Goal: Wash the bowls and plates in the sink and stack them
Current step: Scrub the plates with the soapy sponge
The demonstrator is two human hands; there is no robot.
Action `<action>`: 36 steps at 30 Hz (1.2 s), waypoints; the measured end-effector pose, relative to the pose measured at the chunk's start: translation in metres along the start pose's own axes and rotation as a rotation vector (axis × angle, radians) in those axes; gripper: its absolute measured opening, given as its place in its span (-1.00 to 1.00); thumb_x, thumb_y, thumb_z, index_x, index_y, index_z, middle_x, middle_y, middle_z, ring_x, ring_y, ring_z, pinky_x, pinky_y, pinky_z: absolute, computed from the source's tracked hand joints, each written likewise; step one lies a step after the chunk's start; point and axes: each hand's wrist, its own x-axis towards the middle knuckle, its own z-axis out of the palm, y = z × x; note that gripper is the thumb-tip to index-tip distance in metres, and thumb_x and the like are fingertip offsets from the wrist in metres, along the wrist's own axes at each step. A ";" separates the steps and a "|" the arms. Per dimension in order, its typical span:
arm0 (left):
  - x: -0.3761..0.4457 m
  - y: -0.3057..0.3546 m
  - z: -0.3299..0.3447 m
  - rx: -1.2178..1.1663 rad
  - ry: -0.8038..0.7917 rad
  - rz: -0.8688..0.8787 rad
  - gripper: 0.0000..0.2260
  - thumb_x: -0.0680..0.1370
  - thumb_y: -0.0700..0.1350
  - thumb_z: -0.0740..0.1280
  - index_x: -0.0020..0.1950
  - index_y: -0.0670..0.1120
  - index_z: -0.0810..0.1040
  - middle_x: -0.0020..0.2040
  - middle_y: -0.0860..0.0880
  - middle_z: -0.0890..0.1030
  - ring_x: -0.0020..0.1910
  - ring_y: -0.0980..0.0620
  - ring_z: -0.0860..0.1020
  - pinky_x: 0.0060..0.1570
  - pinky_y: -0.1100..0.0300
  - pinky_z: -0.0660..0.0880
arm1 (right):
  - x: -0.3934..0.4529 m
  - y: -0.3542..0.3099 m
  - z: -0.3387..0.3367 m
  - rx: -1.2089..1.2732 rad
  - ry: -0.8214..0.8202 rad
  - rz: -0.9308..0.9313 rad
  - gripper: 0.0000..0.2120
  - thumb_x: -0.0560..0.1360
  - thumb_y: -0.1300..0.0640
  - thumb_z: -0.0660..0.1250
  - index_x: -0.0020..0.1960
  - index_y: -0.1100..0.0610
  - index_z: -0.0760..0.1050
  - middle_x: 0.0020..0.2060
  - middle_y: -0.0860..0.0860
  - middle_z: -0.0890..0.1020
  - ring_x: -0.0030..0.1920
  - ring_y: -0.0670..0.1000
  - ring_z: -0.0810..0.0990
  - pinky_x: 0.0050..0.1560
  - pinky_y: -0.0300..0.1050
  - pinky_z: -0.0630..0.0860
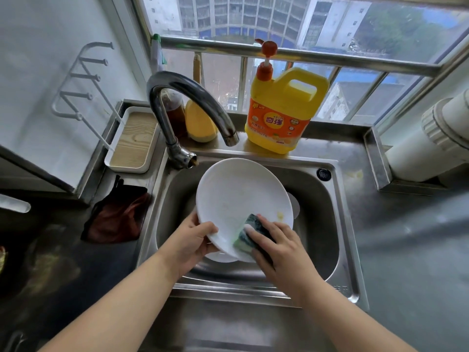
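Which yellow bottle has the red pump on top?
The big yellow jug with a handle and orange label, right of the tap. The smaller yellow bottle behind the tap shows no pump.

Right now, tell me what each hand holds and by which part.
The left hand grips the white plate by its lower left rim, tilted over the sink. The right hand presses a sponge onto the plate's lower face, fingers on top of the sponge.

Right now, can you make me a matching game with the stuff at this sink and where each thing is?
Things:
1. sponge
2. white plate
3. yellow soap jug
4. dark red cloth

Places:
A. on the ledge behind the sink
B. on the counter left of the sink
C. under the right hand, on the plate
D. gripped at its rim by the left hand

Pairs: 1-C, 2-D, 3-A, 4-B
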 end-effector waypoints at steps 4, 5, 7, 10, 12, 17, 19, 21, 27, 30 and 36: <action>0.004 0.003 0.000 -0.005 0.031 -0.005 -0.64 0.53 -0.42 0.17 0.25 -0.11 0.43 0.12 -0.18 0.57 0.03 -0.16 0.57 -0.28 0.13 0.61 | 0.006 0.000 -0.003 -0.001 -0.010 0.218 -0.58 0.46 -0.08 0.18 0.28 -0.03 0.52 0.29 0.10 0.52 0.10 0.18 0.52 0.13 0.12 0.52; 0.005 0.003 0.000 -0.006 0.037 -0.001 -0.65 0.53 -0.43 0.16 0.23 -0.12 0.43 0.10 -0.18 0.58 0.00 -0.15 0.58 -0.29 0.13 0.61 | 0.008 -0.006 -0.003 0.023 -0.013 0.222 -0.57 0.46 -0.09 0.18 0.27 -0.03 0.52 0.28 0.10 0.52 0.10 0.18 0.53 0.14 0.11 0.51; 0.006 0.001 0.000 -0.009 0.042 0.013 -0.65 0.53 -0.44 0.14 0.21 -0.12 0.44 0.06 -0.19 0.60 -0.06 -0.14 0.60 -0.32 0.12 0.60 | 0.010 -0.020 0.000 0.092 -0.035 0.167 -0.58 0.46 -0.09 0.20 0.28 -0.03 0.52 0.28 0.09 0.52 0.09 0.17 0.53 0.18 0.02 0.46; 0.006 0.000 -0.002 0.005 0.040 0.019 -0.64 0.53 -0.44 0.13 0.24 -0.13 0.44 0.09 -0.23 0.60 -0.07 -0.16 0.61 -0.33 0.12 0.59 | 0.011 -0.030 0.001 0.183 -0.066 0.080 -0.60 0.47 -0.07 0.24 0.27 -0.03 0.52 0.29 0.08 0.52 0.07 0.15 0.54 0.16 -0.03 0.47; 0.005 0.000 -0.006 -0.004 0.047 0.016 -0.64 0.53 -0.44 0.13 0.23 -0.12 0.44 0.09 -0.21 0.59 -0.04 -0.17 0.60 -0.32 0.12 0.60 | 0.010 -0.020 0.001 0.163 -0.056 0.031 -0.63 0.46 -0.05 0.26 0.24 -0.02 0.56 0.28 0.08 0.53 0.05 0.16 0.56 0.14 -0.01 0.50; 0.007 0.004 -0.010 0.011 0.061 -0.009 -0.66 0.53 -0.42 0.15 0.18 -0.07 0.46 0.09 -0.16 0.59 0.01 -0.14 0.58 -0.28 0.13 0.62 | 0.011 0.009 0.003 0.042 -0.019 0.069 -0.64 0.42 -0.02 0.28 0.19 -0.03 0.59 0.25 0.09 0.56 0.02 0.19 0.57 0.07 0.10 0.54; 0.009 0.007 -0.011 0.026 0.064 -0.014 -0.64 0.53 -0.41 0.16 0.23 -0.08 0.45 0.13 -0.17 0.59 0.04 -0.16 0.57 -0.27 0.12 0.61 | 0.011 0.005 0.003 0.048 -0.023 0.105 -0.62 0.41 -0.03 0.27 0.19 -0.03 0.59 0.24 0.10 0.56 0.01 0.19 0.57 0.06 0.11 0.55; 0.010 0.009 -0.010 0.043 0.056 -0.023 -0.63 0.53 -0.41 0.16 0.26 -0.10 0.43 0.16 -0.20 0.57 0.06 -0.19 0.57 -0.26 0.10 0.61 | 0.013 -0.010 0.002 0.093 -0.016 0.142 -0.61 0.43 -0.07 0.24 0.21 -0.03 0.58 0.24 0.09 0.56 0.03 0.18 0.56 0.09 0.08 0.54; 0.011 0.014 -0.008 0.081 0.044 -0.004 -0.67 0.54 -0.41 0.16 0.20 -0.09 0.47 0.10 -0.19 0.60 -0.01 -0.16 0.59 -0.31 0.14 0.60 | 0.008 -0.009 -0.007 0.126 -0.079 0.005 -0.66 0.45 -0.01 0.27 0.21 -0.04 0.58 0.28 0.05 0.53 0.05 0.13 0.54 0.15 -0.02 0.48; 0.011 0.015 -0.018 0.083 0.056 -0.005 -0.67 0.52 -0.40 0.19 0.19 -0.08 0.49 0.14 -0.18 0.59 0.02 -0.15 0.58 -0.30 0.18 0.58 | 0.001 0.025 -0.011 -0.012 -0.067 0.123 -0.66 0.38 0.04 0.33 0.15 -0.01 0.61 0.24 0.06 0.56 -0.03 0.17 0.56 0.01 0.12 0.56; 0.012 0.005 -0.004 0.048 0.059 0.014 -0.68 0.53 -0.43 0.13 0.12 -0.09 0.49 0.01 -0.18 0.61 -0.13 -0.11 0.60 -0.37 0.16 0.58 | 0.014 -0.035 0.006 0.220 -0.114 0.184 -0.58 0.48 -0.08 0.22 0.31 -0.04 0.50 0.36 0.08 0.45 0.17 0.18 0.47 0.26 -0.03 0.37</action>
